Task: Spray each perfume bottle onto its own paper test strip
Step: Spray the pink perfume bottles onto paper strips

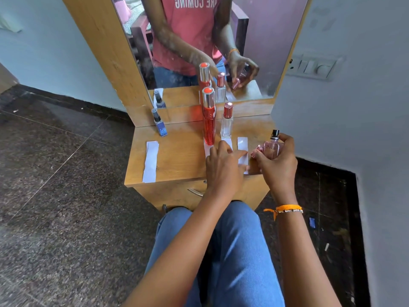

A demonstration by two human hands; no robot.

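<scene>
My right hand [277,160] grips a round pink perfume bottle [271,149] with a black sprayer, held just right of a white paper strip [242,145]. My left hand [223,167] lies flat on the table with its fingers pressing that strip and the one beside it [228,143]. A tall red bottle [209,120] and a clear bottle with a red cap [227,124] stand behind the strips. A small blue bottle [159,124] stands at the back left, with another paper strip [151,161] in front of it.
The small wooden dressing table [177,158] has a mirror [177,52] behind it that reflects the bottles and a person. A wall with a switch panel [314,67] is close on the right. My knees in blue jeans [221,240] are below the table's front edge.
</scene>
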